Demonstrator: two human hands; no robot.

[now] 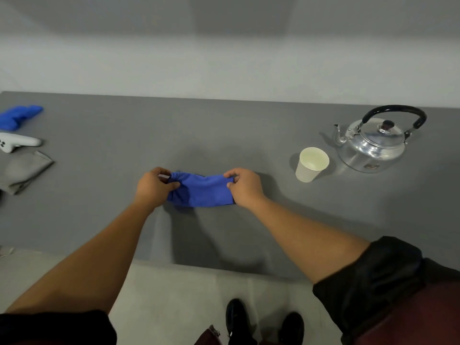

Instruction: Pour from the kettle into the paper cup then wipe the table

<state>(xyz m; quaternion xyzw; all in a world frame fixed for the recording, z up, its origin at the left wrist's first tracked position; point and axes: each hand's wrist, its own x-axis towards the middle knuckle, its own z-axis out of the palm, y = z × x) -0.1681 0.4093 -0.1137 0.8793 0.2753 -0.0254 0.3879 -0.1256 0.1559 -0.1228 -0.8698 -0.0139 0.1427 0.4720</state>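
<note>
A blue cloth (202, 190) lies bunched on the grey table (224, 125) in the middle. My left hand (154, 186) pinches its left end and my right hand (245, 186) pinches its right end, stretching it between them. A white paper cup (311, 165) stands upright to the right of the cloth. Behind the cup on the right sits a shiny metal kettle (375, 145) with a black handle, its spout pointing left. Neither hand touches the cup or the kettle.
At the far left lie a second blue cloth (18, 115), a white controller-like device (17, 142) and a folded grey cloth (23, 171). The table's near edge runs just below my forearms. My black shoes (263, 322) show on the floor.
</note>
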